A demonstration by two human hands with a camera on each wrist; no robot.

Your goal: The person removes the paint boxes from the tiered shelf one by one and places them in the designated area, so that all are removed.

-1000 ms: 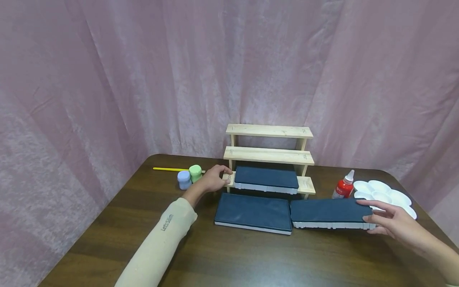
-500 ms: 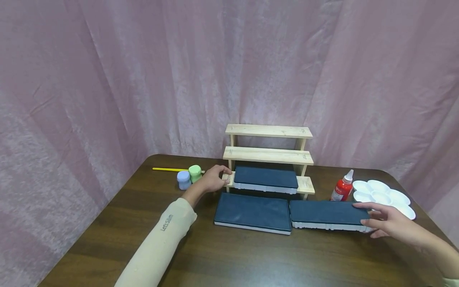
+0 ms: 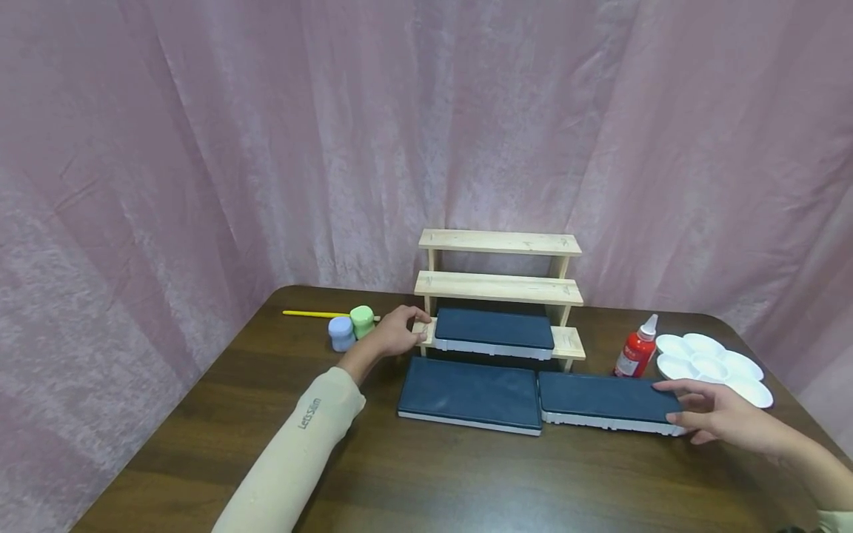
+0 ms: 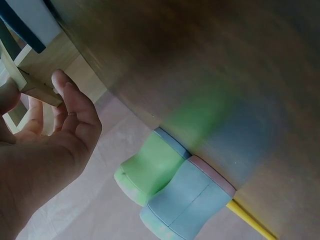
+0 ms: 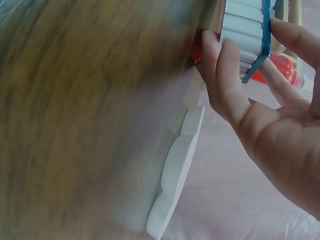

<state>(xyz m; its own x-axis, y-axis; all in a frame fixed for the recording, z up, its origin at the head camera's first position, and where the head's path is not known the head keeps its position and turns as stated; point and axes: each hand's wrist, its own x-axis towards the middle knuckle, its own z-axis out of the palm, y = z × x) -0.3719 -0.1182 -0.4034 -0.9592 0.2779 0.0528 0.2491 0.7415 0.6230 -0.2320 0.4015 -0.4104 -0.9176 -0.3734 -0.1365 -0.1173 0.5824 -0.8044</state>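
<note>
My left hand (image 3: 395,331) grips the left end of the lowest step of a three-step wooden display rack (image 3: 568,343), thumb and fingers around the board in the left wrist view. On that step lies a flat box (image 3: 494,329) with a dark blue lid and white base. My right hand (image 3: 723,418) holds the right end of a second such box (image 3: 603,396), thumb on one side and fingers along the white ribbed base (image 5: 242,32). A third flat box (image 3: 469,392), dark blue on top, lies on the table before the rack, close to the second box's left end.
Behind my right hand stand a red bottle (image 3: 635,349) with a white nozzle and a white flower-shaped palette (image 3: 709,363). Beside my left hand are a green jar (image 3: 363,321), a blue jar (image 3: 342,334) and a yellow stick (image 3: 313,314). A pink curtain (image 3: 333,148) hangs behind the table.
My right hand has shifted slightly left and toward me, and the right end of its box has come down a little. My left hand stays at the rack's step.
</note>
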